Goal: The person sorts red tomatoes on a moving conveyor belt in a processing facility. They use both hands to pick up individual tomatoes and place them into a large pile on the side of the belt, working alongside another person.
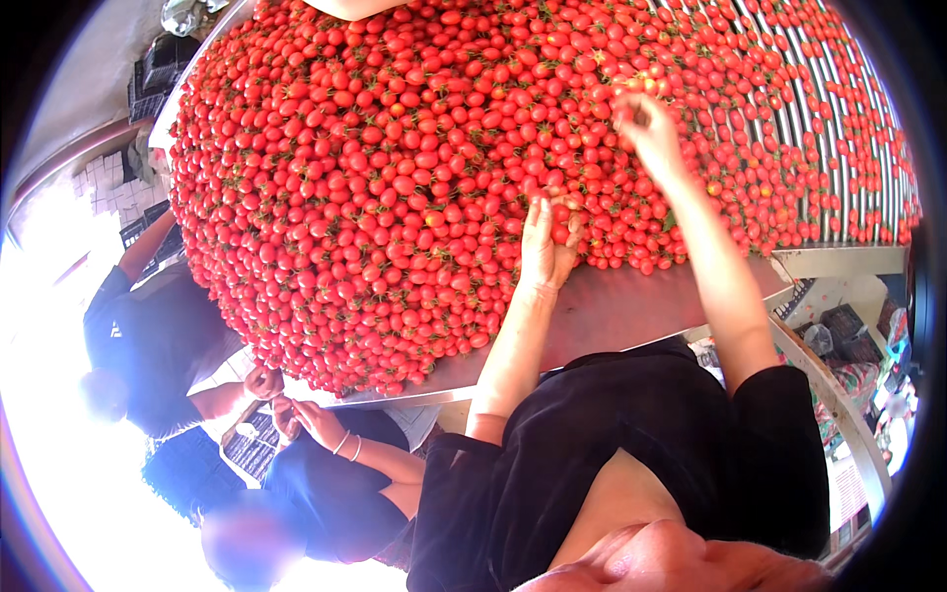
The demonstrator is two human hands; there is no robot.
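A large heap of small red cherry tomatoes (385, 185), many with green calyxes, covers the sorting table before me. My left hand (551, 240) lies palm up at the heap's near side, its fingers curled around or against some tomatoes; whether it grips them is hard to tell. Farther up and to the right, my right hand (647, 129) hovers over the tomatoes with bent fingers, blurred, and its fingertips' hold cannot be made out. A few yellowish tomatoes lie near it.
Metal rollers (803, 126) carrying scattered tomatoes stretch along the right. The table's bare metal edge (629, 303) runs between the heap and my body. Two people stand at the lower left, their hands (285, 403) near the table's rim. Dark crates (843, 325) stand at the right.
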